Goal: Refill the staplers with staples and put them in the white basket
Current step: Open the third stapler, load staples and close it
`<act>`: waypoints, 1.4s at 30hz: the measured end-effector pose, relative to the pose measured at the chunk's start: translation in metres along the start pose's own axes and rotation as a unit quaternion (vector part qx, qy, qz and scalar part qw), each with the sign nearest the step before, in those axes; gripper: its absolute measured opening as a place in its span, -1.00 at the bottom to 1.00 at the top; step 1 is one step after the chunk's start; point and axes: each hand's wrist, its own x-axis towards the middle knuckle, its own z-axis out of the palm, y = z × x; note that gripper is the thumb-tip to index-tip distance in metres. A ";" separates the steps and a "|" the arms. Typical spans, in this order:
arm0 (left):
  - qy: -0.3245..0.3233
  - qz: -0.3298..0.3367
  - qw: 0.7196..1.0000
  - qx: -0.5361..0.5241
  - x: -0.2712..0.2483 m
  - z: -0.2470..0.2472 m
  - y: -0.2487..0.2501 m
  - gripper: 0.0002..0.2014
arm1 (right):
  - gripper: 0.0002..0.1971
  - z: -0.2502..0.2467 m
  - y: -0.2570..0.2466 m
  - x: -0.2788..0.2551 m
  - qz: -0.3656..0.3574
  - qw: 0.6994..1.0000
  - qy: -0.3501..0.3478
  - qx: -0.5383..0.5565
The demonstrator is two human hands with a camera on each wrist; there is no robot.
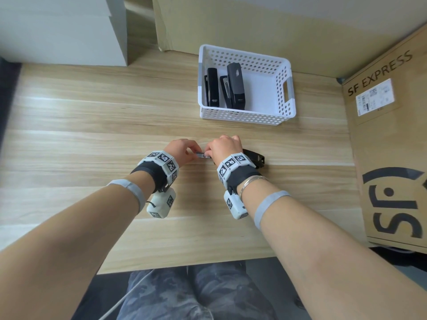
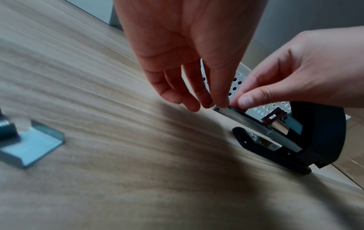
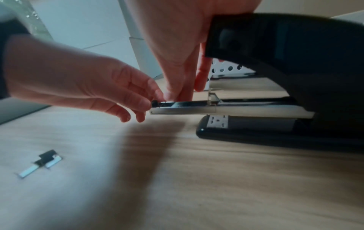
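A black stapler [image 1: 254, 157] lies on the wooden table with its lid [image 3: 295, 46] swung up and its metal magazine [image 3: 197, 109] pointing left. My left hand [image 2: 216, 104] pinches the magazine's front tip. My right hand [image 2: 241, 101] reaches down beside the lid, thumb and fingertips pinching the top of the magazine [image 2: 246, 123] near that tip; what lies between them is hidden. A short strip of staples [image 3: 39, 165] lies on the table to the left. The white basket [image 1: 242, 116] stands behind, holding a black stapler [image 1: 212, 86] and a grey one [image 1: 235, 86].
An SF EXPRESS cardboard box [image 1: 392, 146] walls the table's right side. A big cardboard sheet [image 1: 254, 24] stands behind the basket, and white boxes [image 1: 62, 31] sit at the back left. The table's front edge [image 1: 184, 264] runs above my knees.
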 end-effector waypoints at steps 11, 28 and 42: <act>-0.017 0.004 0.999 0.040 0.001 -0.007 -0.004 -0.77 | -0.75 -0.013 0.003 -0.003 0.069 0.996 -0.054 -0.017; -0.157 0.007 0.959 0.237 -0.038 -0.026 -0.057 -0.75 | -0.70 -0.004 -0.011 -0.015 0.077 0.995 0.025 0.051; 0.010 0.035 0.996 -0.082 -0.011 -0.013 -0.017 -0.73 | -0.76 -0.013 -0.004 -0.022 -0.005 0.993 0.026 0.118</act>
